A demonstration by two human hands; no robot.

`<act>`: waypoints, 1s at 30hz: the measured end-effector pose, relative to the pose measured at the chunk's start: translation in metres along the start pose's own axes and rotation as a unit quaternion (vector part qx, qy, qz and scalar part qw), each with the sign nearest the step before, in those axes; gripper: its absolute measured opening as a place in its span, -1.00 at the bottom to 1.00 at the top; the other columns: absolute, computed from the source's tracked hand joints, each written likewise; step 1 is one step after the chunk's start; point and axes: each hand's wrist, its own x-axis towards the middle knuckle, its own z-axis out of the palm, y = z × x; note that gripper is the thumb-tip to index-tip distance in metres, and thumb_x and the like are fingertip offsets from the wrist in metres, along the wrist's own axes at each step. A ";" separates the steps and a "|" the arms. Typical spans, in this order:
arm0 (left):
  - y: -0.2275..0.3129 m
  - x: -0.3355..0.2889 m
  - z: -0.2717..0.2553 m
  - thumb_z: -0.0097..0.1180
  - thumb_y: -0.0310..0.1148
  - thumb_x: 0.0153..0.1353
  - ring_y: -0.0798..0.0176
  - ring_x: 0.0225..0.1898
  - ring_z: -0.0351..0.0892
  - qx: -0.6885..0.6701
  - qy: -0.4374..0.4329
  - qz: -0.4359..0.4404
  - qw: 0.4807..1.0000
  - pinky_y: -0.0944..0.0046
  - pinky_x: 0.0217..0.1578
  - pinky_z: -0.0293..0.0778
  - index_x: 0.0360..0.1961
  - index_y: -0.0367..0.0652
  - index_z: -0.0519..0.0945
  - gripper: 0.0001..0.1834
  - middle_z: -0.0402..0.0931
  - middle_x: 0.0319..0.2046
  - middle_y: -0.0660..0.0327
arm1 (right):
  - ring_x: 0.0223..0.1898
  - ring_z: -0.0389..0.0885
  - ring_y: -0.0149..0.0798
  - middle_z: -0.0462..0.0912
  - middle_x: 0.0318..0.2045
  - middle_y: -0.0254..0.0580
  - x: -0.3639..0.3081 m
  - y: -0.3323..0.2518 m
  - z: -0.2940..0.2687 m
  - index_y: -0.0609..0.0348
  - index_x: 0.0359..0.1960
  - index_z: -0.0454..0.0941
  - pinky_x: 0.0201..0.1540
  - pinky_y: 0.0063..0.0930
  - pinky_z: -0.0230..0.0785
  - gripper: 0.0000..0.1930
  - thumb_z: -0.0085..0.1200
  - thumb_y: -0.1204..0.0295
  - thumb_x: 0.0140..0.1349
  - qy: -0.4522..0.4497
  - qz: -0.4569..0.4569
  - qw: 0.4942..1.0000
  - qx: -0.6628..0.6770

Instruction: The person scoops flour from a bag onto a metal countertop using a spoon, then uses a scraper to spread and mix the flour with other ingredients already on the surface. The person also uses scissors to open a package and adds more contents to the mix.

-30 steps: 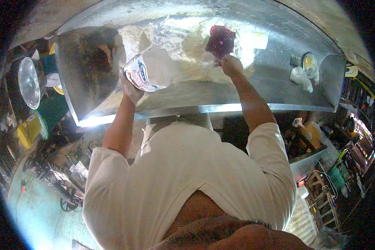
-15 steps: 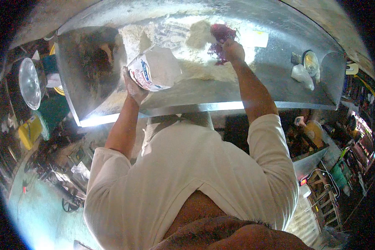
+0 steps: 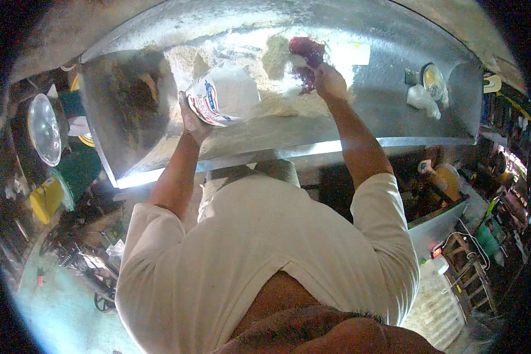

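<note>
My left hand (image 3: 194, 122) is closed on the side of a white paper bag (image 3: 211, 100) with blue and red print; its pale wide side faces right, over the trough. My right hand (image 3: 329, 81) grips a dark red scoop-like thing (image 3: 307, 50), whose exact shape is blurred. Just below it, a patch of dark red stuff (image 3: 305, 78) lies on the powder. Pale, flour-like powder (image 3: 274, 103) covers the middle of a long metal trough (image 3: 389, 121), with a greyish-tan mound (image 3: 275, 56) left of the scoop-like thing.
A white rectangular piece (image 3: 355, 54) lies right of my right hand. At the trough's right end sit a round shiny dish (image 3: 433, 81) and a clear plastic bag (image 3: 422, 100). Left of the trough are a round clear lid (image 3: 44, 130) and a yellow container (image 3: 46, 199); a wooden rack (image 3: 469, 274) stands lower right.
The red scoop-like thing has shifted slightly left and turned in my right hand. My left hand keeps the paper bag, which has tilted a little. The whole view has shifted slightly.
</note>
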 end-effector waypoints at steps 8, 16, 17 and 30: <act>0.000 0.000 0.012 -0.38 0.37 0.34 -0.04 0.24 0.38 0.031 0.024 -0.001 0.999 -0.11 0.27 0.27 0.34 -0.12 0.31 -0.15 0.40 0.24 0.08 | -0.23 0.70 0.01 0.69 -0.31 0.04 0.001 -0.018 -0.007 0.18 -0.31 0.57 -0.16 -0.15 0.51 -0.77 0.05 0.27 0.32 0.125 -0.035 0.991 0.039; -0.008 0.011 -0.003 -0.23 0.41 0.26 -0.03 0.12 0.49 0.041 0.010 -0.033 0.999 -0.17 0.09 0.43 0.33 -0.06 0.34 -0.13 0.47 0.16 0.13 | -0.25 0.69 -0.12 0.66 -0.35 -0.07 -0.107 -0.065 -0.091 0.09 -0.36 0.58 -0.24 -0.32 0.51 -0.96 0.19 0.47 0.19 0.010 -0.240 0.950 0.198; -0.008 0.015 -0.013 -0.20 0.38 0.27 0.02 0.06 0.54 0.027 -0.013 -0.056 0.998 -0.10 0.06 0.47 0.28 -0.10 0.39 -0.16 0.54 0.08 0.13 | -0.24 0.68 -0.09 0.66 -0.33 -0.08 -0.115 -0.082 -0.090 0.08 -0.35 0.58 -0.23 -0.29 0.52 -0.94 0.19 0.49 0.15 0.025 -0.260 0.961 0.086; -0.019 0.001 0.043 -0.12 0.37 0.24 0.15 -0.11 0.60 0.058 0.138 -0.094 0.984 0.05 -0.20 0.60 0.27 0.00 0.37 -0.20 0.50 0.11 0.23 | -0.35 0.64 0.03 0.62 -0.41 -0.10 -0.116 -0.106 -0.032 0.14 -0.38 0.59 -0.31 -0.08 0.51 -0.89 0.09 0.41 0.10 0.014 -0.257 0.964 -0.072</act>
